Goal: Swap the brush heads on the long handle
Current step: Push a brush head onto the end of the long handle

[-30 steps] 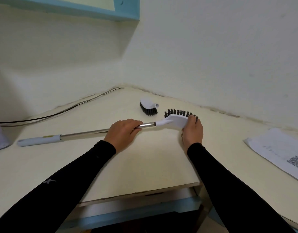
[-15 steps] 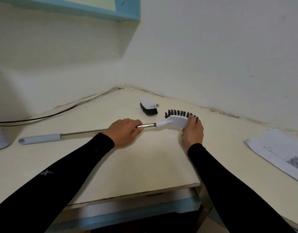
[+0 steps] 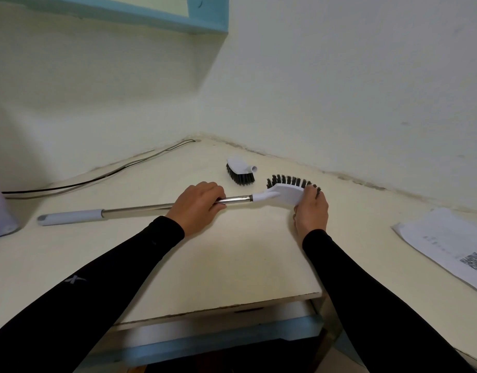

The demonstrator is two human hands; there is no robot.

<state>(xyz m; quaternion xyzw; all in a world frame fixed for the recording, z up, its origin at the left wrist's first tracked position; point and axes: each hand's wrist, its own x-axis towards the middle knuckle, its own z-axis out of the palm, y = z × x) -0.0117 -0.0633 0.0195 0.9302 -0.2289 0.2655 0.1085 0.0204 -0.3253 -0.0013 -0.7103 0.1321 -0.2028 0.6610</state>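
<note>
A long metal handle (image 3: 140, 209) with a grey grip lies across the cream table (image 3: 232, 259). A curved white brush head (image 3: 283, 195) with black bristles pointing up sits on its right end. My left hand (image 3: 197, 207) is closed around the metal shaft just left of the joint. My right hand (image 3: 311, 210) grips the far end of that curved head. A second, small white brush head (image 3: 240, 170) with black bristles lies loose on the table behind, its socket pointing right.
Two walls meet in a corner behind the table. A black cable (image 3: 97, 176) runs along the left wall. Printed paper (image 3: 444, 238) lies at the right. A pale lilac object (image 3: 0, 214) stands at the left edge. The table's front edge (image 3: 218, 310) is near me.
The handle has turned about its own axis: a yellow label on the grey grip has gone out of sight. Both hands keep their holds in almost the same places.
</note>
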